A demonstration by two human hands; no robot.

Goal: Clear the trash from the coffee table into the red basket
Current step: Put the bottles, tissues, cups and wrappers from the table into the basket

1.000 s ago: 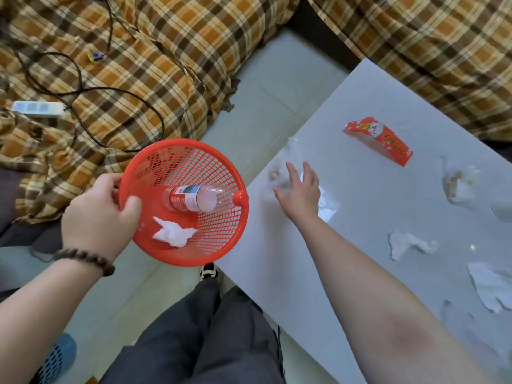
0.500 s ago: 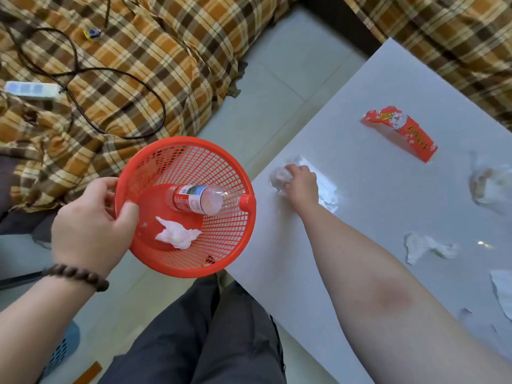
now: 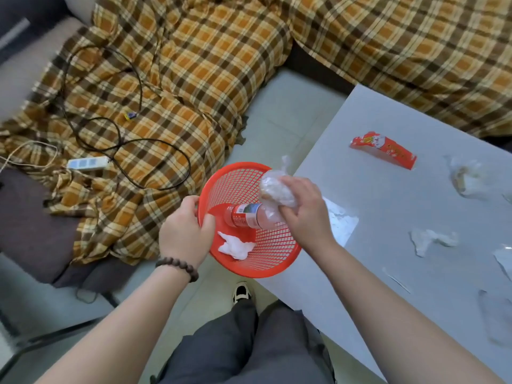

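I am gripping the red basket by its rim with my left hand while my right hand is holding a crumpled plastic bag over the basket's opening, above the bottle inside.

My right hand covers the neck end of the plastic bottle in the red basket. I cannot make out what the crumpled clear bag holds. A white scrap is cut off at the right edge.
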